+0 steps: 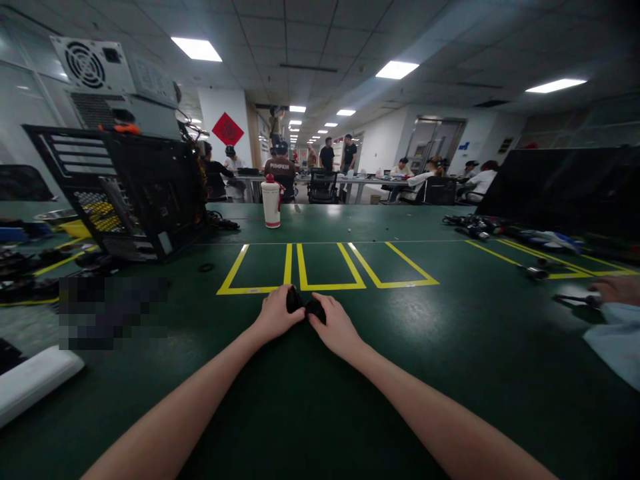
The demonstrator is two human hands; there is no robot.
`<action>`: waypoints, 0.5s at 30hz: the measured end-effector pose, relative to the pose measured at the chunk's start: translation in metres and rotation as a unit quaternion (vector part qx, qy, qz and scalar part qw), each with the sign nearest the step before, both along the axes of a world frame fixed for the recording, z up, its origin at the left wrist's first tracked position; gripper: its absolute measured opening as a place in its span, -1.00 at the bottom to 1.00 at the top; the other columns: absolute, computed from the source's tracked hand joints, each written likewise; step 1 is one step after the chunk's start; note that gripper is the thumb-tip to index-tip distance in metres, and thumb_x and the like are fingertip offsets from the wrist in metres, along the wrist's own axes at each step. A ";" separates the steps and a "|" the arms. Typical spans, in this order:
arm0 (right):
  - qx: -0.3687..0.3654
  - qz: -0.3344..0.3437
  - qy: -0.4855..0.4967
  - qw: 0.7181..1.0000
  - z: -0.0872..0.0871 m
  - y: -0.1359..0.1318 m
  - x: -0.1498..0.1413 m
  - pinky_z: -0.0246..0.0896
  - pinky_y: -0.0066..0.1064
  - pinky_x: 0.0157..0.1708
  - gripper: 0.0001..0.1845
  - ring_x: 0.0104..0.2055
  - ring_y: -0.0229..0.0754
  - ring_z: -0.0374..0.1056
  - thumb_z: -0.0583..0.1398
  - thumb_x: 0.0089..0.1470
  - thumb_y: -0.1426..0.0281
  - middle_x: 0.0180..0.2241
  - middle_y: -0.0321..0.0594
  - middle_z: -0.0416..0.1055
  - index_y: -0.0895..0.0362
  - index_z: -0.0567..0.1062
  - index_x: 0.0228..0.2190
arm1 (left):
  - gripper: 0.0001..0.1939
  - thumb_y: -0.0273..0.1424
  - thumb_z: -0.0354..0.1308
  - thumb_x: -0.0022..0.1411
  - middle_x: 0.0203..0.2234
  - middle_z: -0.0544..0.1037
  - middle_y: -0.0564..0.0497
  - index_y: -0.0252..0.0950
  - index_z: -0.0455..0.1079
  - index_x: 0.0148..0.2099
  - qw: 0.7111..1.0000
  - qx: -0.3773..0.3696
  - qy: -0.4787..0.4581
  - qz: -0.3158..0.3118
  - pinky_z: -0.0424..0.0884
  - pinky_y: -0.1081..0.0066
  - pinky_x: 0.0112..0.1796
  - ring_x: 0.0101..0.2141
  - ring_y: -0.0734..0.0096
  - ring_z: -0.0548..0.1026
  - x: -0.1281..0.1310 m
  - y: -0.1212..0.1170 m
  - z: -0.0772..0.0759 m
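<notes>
One green table (pixel 320 420) inspected. Left hand (pixel 276 311): fingers curled round a small black object (pixel 293 301). Right hand (pixel 339 328): fingers bent about a second black object (pixel 315 309), just beside the first. Whether these two touch, I cannot determine. Both are on the near side of the yellow tape outlines (pixel 333 287); a white bottle (pixel 271 205) stands upright beyond.

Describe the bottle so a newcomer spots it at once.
On the green table, look past the left hand and right hand to the three yellow tape outlines just ahead. Beyond them, near the table's far edge and right of the black computer case, stands the bottle. Its whitish body and red top set it apart from the dark case and cables leftward.
</notes>
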State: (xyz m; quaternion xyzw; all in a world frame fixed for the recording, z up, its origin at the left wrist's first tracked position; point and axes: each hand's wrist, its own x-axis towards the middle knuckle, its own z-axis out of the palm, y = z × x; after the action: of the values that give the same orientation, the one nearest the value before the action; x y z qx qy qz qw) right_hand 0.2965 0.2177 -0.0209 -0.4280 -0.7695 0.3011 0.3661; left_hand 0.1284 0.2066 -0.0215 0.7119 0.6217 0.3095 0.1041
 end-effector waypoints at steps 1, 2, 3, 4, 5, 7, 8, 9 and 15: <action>-0.003 0.000 -0.009 1.000 0.000 -0.001 0.000 0.04 -0.02 0.00 -0.53 0.01 0.06 0.15 0.15 -0.09 0.39 -0.06 -0.13 0.26 0.05 0.29 -0.06 | -0.50 -0.21 0.08 0.01 -0.13 0.34 -0.13 -0.29 0.12 -0.01 1.000 -0.013 -0.010 0.007 0.25 0.15 -0.16 -0.12 0.12 0.34 -0.002 0.002 0.000; -0.004 0.001 -0.017 1.000 0.000 -0.001 -0.001 0.02 0.00 0.01 -0.51 0.03 0.08 0.13 0.17 -0.11 0.40 -0.06 -0.14 0.26 0.06 0.29 -0.06 | -0.50 -0.21 0.08 0.00 -0.15 0.36 -0.13 -0.29 0.13 -0.02 1.000 -0.019 -0.014 0.010 0.28 0.17 -0.19 -0.14 0.13 0.36 -0.003 0.003 -0.001; -0.005 0.001 -0.024 1.000 -0.001 -0.001 -0.001 0.00 0.01 0.02 -0.50 0.04 0.08 0.12 0.17 -0.11 0.41 -0.05 -0.14 0.26 0.06 0.28 -0.06 | -0.50 -0.20 0.09 0.00 -0.16 0.37 -0.12 -0.29 0.14 -0.02 1.000 -0.019 -0.016 0.009 0.29 0.18 -0.20 -0.15 0.14 0.37 -0.004 0.004 -0.001; -0.005 -0.001 -0.029 1.000 -0.001 -0.001 -0.002 -0.01 0.01 0.02 -0.50 0.04 0.08 0.11 0.17 -0.11 0.42 -0.05 -0.14 0.26 0.06 0.28 -0.06 | -0.49 -0.18 0.09 -0.01 -0.16 0.37 -0.11 -0.28 0.13 -0.02 1.000 -0.016 -0.016 0.006 0.29 0.19 -0.20 -0.15 0.14 0.38 -0.004 0.005 -0.001; -0.005 -0.004 -0.033 0.999 -0.002 -0.001 -0.002 0.00 0.00 0.02 -0.51 0.04 0.08 0.11 0.16 -0.11 0.44 -0.05 -0.14 0.26 0.06 0.28 -0.06 | -0.47 -0.15 0.10 -0.02 -0.16 0.37 -0.11 -0.27 0.13 -0.02 1.000 -0.014 -0.017 0.003 0.29 0.19 -0.19 -0.15 0.14 0.37 -0.004 0.005 -0.001; 0.000 -0.012 -0.043 0.999 -0.003 0.000 -0.004 0.02 -0.02 0.01 -0.52 0.04 0.07 0.12 0.15 -0.09 0.45 -0.05 -0.13 0.26 0.07 0.28 -0.06 | -0.43 -0.10 0.12 -0.04 -0.15 0.37 -0.11 -0.26 0.13 -0.02 1.000 -0.014 -0.019 0.001 0.29 0.19 -0.18 -0.13 0.12 0.37 -0.004 0.005 0.000; 0.004 -0.015 -0.050 0.999 -0.004 0.001 -0.004 0.03 -0.03 0.00 -0.53 0.03 0.06 0.12 0.14 -0.09 0.45 -0.05 -0.12 0.26 0.08 0.28 -0.06 | -0.42 -0.08 0.12 -0.05 -0.15 0.37 -0.11 -0.26 0.13 -0.02 1.000 -0.015 -0.018 0.002 0.29 0.18 -0.18 -0.12 0.12 0.37 -0.003 0.004 0.000; 0.011 -0.018 -0.057 0.998 -0.004 0.001 -0.005 0.04 -0.04 0.00 -0.53 0.03 0.06 0.13 0.14 -0.08 0.45 -0.06 -0.10 0.26 0.09 0.27 -0.06 | -0.42 -0.09 0.13 -0.05 -0.15 0.38 -0.11 -0.25 0.12 -0.03 1.000 -0.017 -0.016 0.005 0.29 0.18 -0.18 -0.13 0.12 0.37 -0.002 0.004 0.000; 0.036 -0.057 -0.075 0.995 -0.005 0.010 0.002 0.00 -0.09 0.01 -0.59 0.01 0.03 0.15 0.12 -0.07 0.45 -0.06 -0.07 0.27 0.14 0.29 -0.11 | -0.48 -0.20 0.15 -0.03 -0.18 0.40 -0.11 -0.27 0.12 -0.05 1.000 -0.018 0.003 0.020 0.33 0.25 -0.24 -0.17 0.16 0.41 0.003 0.008 0.000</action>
State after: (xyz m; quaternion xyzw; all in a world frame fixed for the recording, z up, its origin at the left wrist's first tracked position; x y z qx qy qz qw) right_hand 0.2980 0.2273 -0.0260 -0.4792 -0.7795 0.2186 0.3390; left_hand 0.1312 0.2143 -0.0218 0.6979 0.6418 0.2985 0.1090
